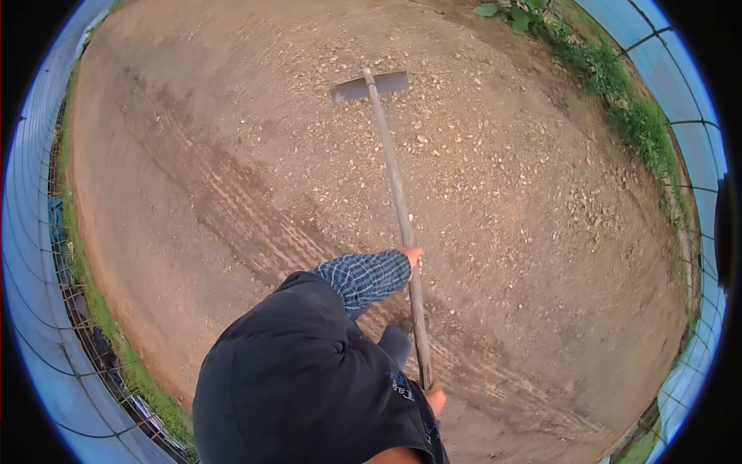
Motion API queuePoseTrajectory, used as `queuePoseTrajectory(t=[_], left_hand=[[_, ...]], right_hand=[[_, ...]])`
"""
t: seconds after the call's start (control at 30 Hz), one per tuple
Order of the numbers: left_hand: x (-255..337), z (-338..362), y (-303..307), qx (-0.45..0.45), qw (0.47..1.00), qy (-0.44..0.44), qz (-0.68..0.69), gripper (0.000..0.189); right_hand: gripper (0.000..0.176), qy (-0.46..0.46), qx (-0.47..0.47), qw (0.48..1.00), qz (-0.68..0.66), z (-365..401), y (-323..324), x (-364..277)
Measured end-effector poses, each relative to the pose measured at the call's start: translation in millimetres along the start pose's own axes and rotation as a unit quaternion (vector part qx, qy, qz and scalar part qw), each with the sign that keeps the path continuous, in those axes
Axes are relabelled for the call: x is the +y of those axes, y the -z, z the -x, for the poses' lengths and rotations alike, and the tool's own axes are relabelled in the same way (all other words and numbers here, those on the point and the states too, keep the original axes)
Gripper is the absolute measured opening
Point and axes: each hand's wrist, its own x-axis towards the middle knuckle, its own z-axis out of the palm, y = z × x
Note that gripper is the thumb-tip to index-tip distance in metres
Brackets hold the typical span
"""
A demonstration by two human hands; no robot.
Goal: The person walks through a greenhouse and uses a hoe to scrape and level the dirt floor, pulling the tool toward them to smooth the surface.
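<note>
A long-handled hoe with a worn wooden shaft stretches away from me. Its wide, flat metal blade rests at the far end on the gravelly soil. My left hand, at the end of a plaid sleeve, is wrapped around the middle of the shaft. Lower down, close to my dark vest, my right hand grips the shaft near its butt end. Part of the right hand's fingers is hidden by the shaft and vest.
Loose pale stones are scattered around the blade and to the right. Tyre tracks cross the dirt diagonally. Green weeds line the right edge, beside blue sheeting on a wire frame. Similar sheeting curves along the left.
</note>
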Motion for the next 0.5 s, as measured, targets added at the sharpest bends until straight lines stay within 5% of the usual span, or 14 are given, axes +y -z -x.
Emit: queuePoseTrajectory(t=[0.07,0.17,0.23,0.37,0.5], left_hand=[[-77.1,21.1,-5.3,-0.034,0.997,0.062,0.008,0.013],[-140.6,107.4,-31.0,-0.027,0.965,0.258,0.04,0.011],[-177.9,152.4,-46.9,-0.05,0.957,0.283,0.051,0.009],[-239.4,183.5,-61.9,-0.068,0.931,0.344,0.1,0.014],[-237.8,167.8,-49.7,-0.028,0.93,0.345,0.124,0.012]], right_hand=[[0.024,-0.06,-0.033,0.997,0.045,36.8,27.5,55.7],[0.021,0.001,0.018,0.987,0.162,95.1,93.7,121.2],[0.042,-0.127,-0.205,0.93,0.278,115.7,172.4,114.2],[0.032,-0.141,-0.186,0.917,0.324,135.8,242.9,119.9],[0.025,-0.091,-0.134,0.932,0.324,105.5,222.7,143.7]])
